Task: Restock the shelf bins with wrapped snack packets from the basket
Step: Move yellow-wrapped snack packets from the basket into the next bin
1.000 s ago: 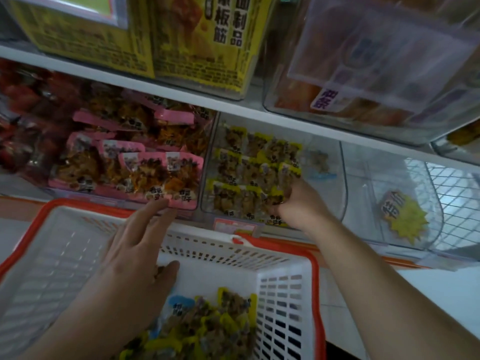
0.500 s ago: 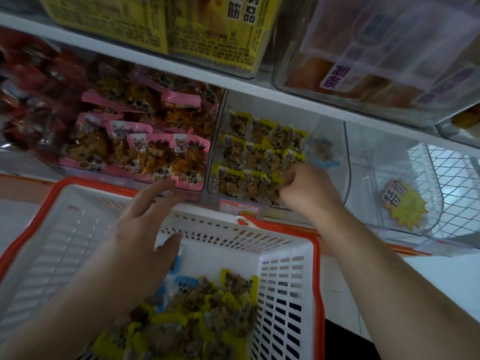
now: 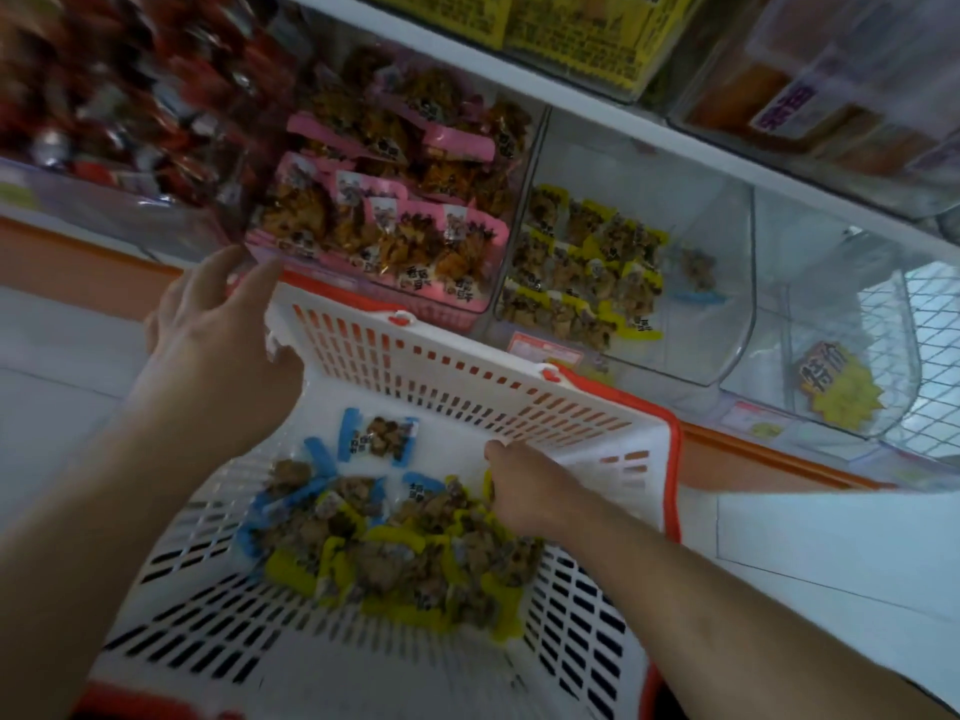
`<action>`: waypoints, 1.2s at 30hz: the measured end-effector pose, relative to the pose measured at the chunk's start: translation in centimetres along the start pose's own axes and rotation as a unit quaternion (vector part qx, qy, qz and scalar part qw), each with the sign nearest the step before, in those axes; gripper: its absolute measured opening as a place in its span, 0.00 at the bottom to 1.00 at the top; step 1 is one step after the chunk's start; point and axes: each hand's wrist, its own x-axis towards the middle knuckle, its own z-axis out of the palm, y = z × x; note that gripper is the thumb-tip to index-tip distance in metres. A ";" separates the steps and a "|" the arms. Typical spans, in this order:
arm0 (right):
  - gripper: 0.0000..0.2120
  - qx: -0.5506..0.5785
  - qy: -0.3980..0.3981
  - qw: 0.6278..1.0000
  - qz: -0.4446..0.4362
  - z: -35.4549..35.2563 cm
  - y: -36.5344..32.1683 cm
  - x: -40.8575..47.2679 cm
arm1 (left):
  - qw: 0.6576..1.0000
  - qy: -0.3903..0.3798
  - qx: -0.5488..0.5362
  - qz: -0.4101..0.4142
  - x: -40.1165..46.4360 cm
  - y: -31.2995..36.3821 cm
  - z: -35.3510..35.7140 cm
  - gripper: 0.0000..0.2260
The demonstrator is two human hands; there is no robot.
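Now L hand (image 3: 208, 324) open-gripped at basket (image 3: 467, 376) rim, R hand (image 3: 524, 485) grip unclear among packets (image 3: 395, 553)

One basket (image 3: 467, 376); two hands (image 3: 208, 330) (image 3: 524, 485); four clear bins (image 3: 717, 283); packets uncountable.

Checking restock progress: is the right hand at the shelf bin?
No, the right hand is down in the basket, on the yellow packets.
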 end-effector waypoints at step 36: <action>0.18 0.422 0.116 0.883 -0.168 -10.3 -1.0 -8.0 | 0.913 -0.235 -0.332 0.032 -2.6 5.3 1.0 0.05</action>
